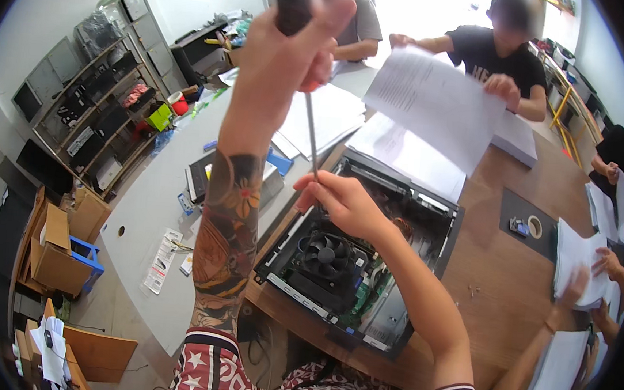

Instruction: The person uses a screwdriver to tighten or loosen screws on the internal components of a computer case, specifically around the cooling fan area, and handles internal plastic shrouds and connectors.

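Observation:
My left hand [275, 64], on the raised tattooed arm, grips the dark and orange handle of a long screwdriver [311, 125]. The shaft slants down to an opened desktop computer case [440, 242]. My right hand [351, 205] reaches over the case, its fingers pinched together around the lower end of the shaft. The screwdriver's tip is hidden behind those fingers. Inside the case, a black cooling fan [324, 257] faces up, with a green circuit board [358, 301] beside it.
Papers [325, 119] lie beyond the case, where a person holds up printed sheets [433, 94]. A tape roll [534, 226] rests on a dark mat at right. Small screws [474, 290] lie on the brown tabletop [497, 312]. More people handle papers at the right edge.

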A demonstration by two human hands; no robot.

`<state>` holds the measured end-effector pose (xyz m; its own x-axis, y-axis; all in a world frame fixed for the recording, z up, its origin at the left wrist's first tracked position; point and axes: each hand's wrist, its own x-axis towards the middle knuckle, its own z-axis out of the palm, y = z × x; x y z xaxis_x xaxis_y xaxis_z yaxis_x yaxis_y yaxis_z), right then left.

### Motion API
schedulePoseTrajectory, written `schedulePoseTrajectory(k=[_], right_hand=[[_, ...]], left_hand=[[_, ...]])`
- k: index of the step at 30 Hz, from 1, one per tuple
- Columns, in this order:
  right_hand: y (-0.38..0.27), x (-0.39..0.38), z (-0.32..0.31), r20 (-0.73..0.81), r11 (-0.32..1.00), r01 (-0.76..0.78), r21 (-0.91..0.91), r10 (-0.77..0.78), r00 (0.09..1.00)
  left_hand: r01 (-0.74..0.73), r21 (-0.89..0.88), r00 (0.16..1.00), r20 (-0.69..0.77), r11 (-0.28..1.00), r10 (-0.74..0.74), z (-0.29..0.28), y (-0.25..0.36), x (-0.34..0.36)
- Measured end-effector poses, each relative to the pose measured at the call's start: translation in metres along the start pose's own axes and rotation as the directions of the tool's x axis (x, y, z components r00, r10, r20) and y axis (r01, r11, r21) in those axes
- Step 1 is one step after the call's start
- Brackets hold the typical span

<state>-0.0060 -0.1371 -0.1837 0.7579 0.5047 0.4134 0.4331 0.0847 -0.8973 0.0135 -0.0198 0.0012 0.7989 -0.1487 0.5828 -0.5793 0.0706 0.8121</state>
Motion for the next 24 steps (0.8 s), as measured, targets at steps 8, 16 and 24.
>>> schedulePoseTrajectory(k=[8,16,24], right_hand=[[-0.001,-0.005,0.003,0.012,0.999,0.047,0.024,-0.047,0.999],[0.004,-0.009,0.006,0.018,0.998,-0.014,0.053,0.013,1.000],[-0.001,-0.011,0.009,-0.054,0.992,-0.024,0.126,0.031,0.998]], left_hand=[[0.024,-0.218,0.951,0.307,0.976,0.045,-0.031,0.015,-0.014],[-0.105,-0.225,0.943,0.287,0.969,0.169,-0.038,-0.001,-0.018],[-0.031,-0.113,0.945,0.320,0.993,0.066,-0.061,0.000,-0.023]])
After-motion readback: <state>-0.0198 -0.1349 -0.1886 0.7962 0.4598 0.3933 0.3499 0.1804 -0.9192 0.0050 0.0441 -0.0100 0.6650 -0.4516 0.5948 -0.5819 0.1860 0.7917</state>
